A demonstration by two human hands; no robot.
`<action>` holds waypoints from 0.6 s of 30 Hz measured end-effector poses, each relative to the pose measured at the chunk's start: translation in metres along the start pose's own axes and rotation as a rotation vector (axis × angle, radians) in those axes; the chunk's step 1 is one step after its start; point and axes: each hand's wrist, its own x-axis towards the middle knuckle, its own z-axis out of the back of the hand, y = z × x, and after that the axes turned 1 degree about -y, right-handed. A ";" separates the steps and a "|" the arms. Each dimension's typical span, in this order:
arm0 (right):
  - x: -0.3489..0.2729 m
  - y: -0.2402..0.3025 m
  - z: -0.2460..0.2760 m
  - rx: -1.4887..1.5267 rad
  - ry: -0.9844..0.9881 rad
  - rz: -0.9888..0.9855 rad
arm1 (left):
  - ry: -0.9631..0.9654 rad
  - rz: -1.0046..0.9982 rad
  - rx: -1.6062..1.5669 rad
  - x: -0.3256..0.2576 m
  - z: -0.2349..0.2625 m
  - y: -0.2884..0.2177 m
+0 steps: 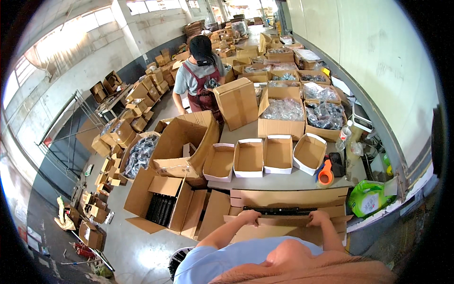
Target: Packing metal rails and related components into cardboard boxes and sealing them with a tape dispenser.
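A long cardboard box (283,195) lies directly in front of me, its far flap standing up. Black metal strips with small holes (279,211) show in a narrow gap inside it. My left hand (249,217) grips the edge of the near flap (283,220) at its left part, fingers curled over. Further right along the same flap, my right hand (318,218) has its fingers bent around the edge. The lower part of the box is hidden behind my body and arms.
An open carton of black parts (161,208) stands left. Several shallow white-edged trays (248,158) line the bench beyond, beside an orange tape dispenser (325,175). A person in a dark red apron (201,78) stands by a large carton (189,135). A green bag (371,199) lies right.
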 end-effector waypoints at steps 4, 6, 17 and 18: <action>-0.006 0.003 0.004 0.013 0.023 0.025 | 0.063 -0.030 -0.094 0.010 -0.012 0.011; -0.009 0.006 0.007 0.006 0.037 0.024 | 0.082 -0.068 -0.104 0.013 -0.020 0.016; 0.023 -0.026 -0.048 0.095 0.124 0.270 | 0.161 -0.179 -0.144 0.006 -0.039 0.012; 0.024 -0.027 -0.051 0.093 0.124 0.271 | 0.157 -0.191 -0.159 0.006 -0.042 0.014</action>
